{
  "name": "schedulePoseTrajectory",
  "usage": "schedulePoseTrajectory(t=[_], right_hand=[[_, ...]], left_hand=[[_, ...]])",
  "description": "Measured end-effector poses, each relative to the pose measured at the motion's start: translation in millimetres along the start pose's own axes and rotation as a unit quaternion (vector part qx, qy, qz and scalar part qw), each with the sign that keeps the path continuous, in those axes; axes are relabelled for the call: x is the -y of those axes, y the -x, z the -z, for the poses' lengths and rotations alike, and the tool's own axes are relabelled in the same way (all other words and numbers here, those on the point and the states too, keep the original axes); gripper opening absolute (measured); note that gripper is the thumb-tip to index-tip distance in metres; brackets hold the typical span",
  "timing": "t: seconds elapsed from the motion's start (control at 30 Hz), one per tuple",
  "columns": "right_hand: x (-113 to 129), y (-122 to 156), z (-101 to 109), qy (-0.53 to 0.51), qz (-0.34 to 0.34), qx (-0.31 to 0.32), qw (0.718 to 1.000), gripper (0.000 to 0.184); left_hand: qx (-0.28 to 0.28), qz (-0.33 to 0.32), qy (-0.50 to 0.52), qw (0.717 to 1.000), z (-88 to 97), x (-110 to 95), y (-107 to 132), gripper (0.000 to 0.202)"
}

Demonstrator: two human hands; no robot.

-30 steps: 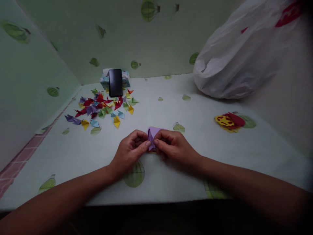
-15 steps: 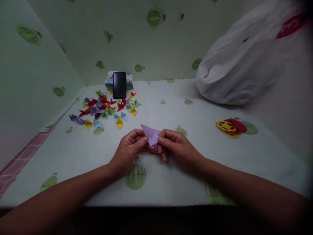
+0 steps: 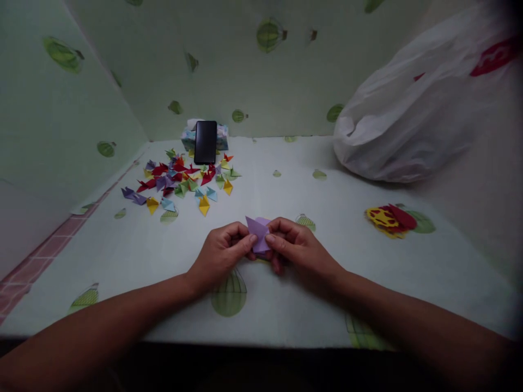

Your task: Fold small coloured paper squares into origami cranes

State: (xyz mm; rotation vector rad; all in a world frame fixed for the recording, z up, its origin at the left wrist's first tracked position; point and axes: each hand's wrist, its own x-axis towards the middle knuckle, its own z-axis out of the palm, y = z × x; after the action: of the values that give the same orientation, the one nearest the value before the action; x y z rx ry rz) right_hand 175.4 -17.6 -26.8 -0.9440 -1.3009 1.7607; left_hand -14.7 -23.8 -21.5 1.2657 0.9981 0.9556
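Note:
A folded sheet of purple origami paper is pinched between both hands just above the table, one pointed corner rising at its upper left. My left hand grips the left edge, thumb on the front. On the right side my right hand holds it the same way, its lower fingers curled underneath. More purple and a bit of yellow paper show beneath, mostly covered by the fingers. Farther back on the left lies a loose pile of small folded paper pieces in red, purple, green, blue and yellow.
A black phone leans against a tissue box behind the pile. To the right are red and yellow paper cutouts. A large white plastic bag stands at the back right. Walls border the table.
The purple paper has turned in my fingers and looks narrower and more upright. My left thumb has shifted inward over it. The whole view has moved slightly.

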Motion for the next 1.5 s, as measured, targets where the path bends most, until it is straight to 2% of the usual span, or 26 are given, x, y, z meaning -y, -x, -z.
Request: schedulePoseTrajectory(t=[0.1,0.33,0.53,0.93,1.5], right_hand=[[-2.8,-0.4,0.5,-0.037,-0.009,0.004,0.999,0.026],[-3.9,0.2,-1.0,-0.077,-0.008,0.009,0.997,0.025],[-3.0,0.0,-2.2,-0.083,-0.01,0.004,0.996,0.026],[-6.6,-1.8,1.1,-0.132,-0.028,0.036,0.99,0.027],[-6.3,-1.8,-0.5,-0.141,-0.037,0.04,0.989,0.027]], left_hand=[[0.047,-0.005,0.029,0.998,-1.7,-1.6,1.3,0.019],[0.037,0.004,0.078,0.996,-1.6,1.4,-0.3,0.016],[0.082,0.015,0.092,0.992,-3.3,1.2,-0.6,0.017],[0.094,0.011,0.077,0.993,-2.7,2.7,-1.3,0.019],[0.095,0.006,0.085,0.992,-2.9,2.9,-0.9,0.019]])
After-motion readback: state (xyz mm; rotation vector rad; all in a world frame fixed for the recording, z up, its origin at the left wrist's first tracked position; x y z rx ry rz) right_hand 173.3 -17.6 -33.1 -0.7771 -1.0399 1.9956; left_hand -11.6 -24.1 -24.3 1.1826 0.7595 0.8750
